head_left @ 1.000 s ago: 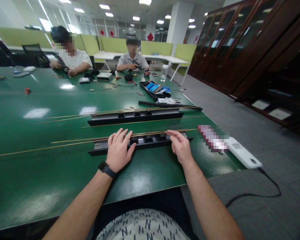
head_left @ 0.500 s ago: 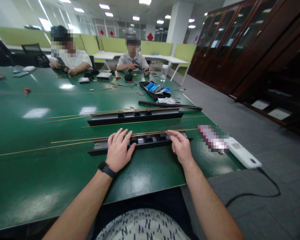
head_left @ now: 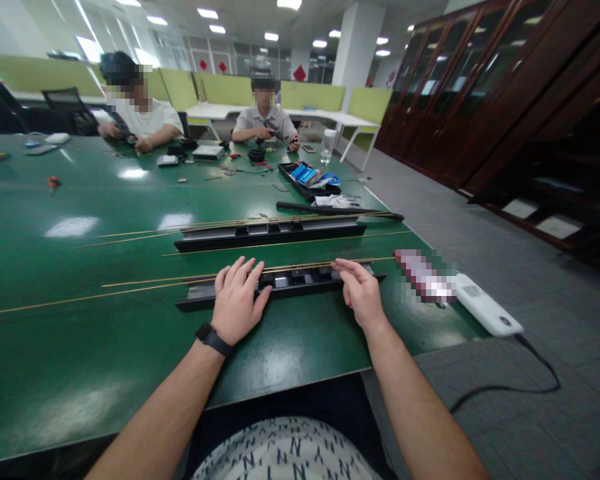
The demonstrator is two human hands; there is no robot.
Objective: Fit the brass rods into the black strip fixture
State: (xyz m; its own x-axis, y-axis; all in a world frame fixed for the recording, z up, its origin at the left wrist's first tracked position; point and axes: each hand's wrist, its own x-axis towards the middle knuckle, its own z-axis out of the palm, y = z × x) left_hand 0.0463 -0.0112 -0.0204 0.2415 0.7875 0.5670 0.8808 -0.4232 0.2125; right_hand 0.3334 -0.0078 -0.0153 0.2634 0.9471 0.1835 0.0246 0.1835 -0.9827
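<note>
A long black channel-shaped part point(head_left: 300, 287) lies on the green table, with thin golden rods point(head_left: 155, 280) along its top. My left hand point(head_left: 239, 293) rests over its left part, fingers spread. At its right end, my right hand point(head_left: 361, 287) has thumb and fingers bent close together by the rods; whether a rod is between them is too small to tell. Behind it lies a similar black part point(head_left: 270, 235) with more golden rods across it, and a single rod point(head_left: 290, 244) sits between the two parts.
At the right edge are a blurred red-edged item point(head_left: 423, 275) and a white device point(head_left: 487, 307) with a black cable. Farther back lie white gloves point(head_left: 336, 201) and a black tray point(head_left: 300, 183) of blue items. Two people point(head_left: 143, 120) sit across the table point(head_left: 105, 360).
</note>
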